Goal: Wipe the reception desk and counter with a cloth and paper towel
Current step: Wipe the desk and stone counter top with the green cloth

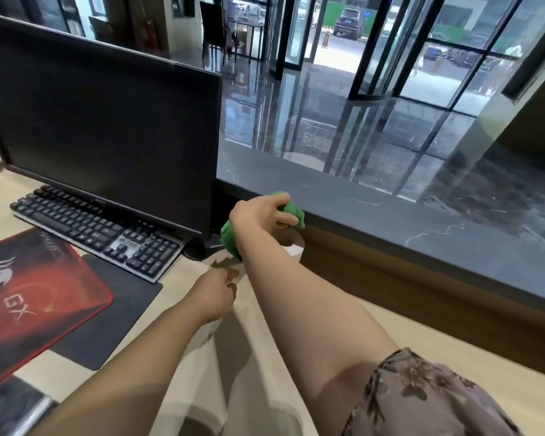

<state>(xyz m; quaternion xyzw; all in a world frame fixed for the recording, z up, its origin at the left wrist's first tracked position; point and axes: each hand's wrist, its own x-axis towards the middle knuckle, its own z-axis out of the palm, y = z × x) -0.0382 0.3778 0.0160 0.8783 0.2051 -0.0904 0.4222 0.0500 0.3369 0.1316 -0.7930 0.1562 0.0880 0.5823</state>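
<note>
Running off the left edge, one red mat (29, 294) overlaps one dark mat (117, 313) on the pale bench (13, 199), beside one keyboard (92, 225) and one monitor (101, 121). The left hand (216, 297) is blurred, so I cannot tell how its fingers lie. The right hand (258, 212) has its fingers gripping one green cloth (230, 240) at the stone bench (390, 215) edge, half hiding one paper roll (293, 248).

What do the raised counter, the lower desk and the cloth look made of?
Counter: polished dark grey stone, likely marble; white veins, mirror reflections. Desk: smooth pale beige laminate or wood, matte. Cloth: soft green fabric, crumpled in the right hand.
</note>
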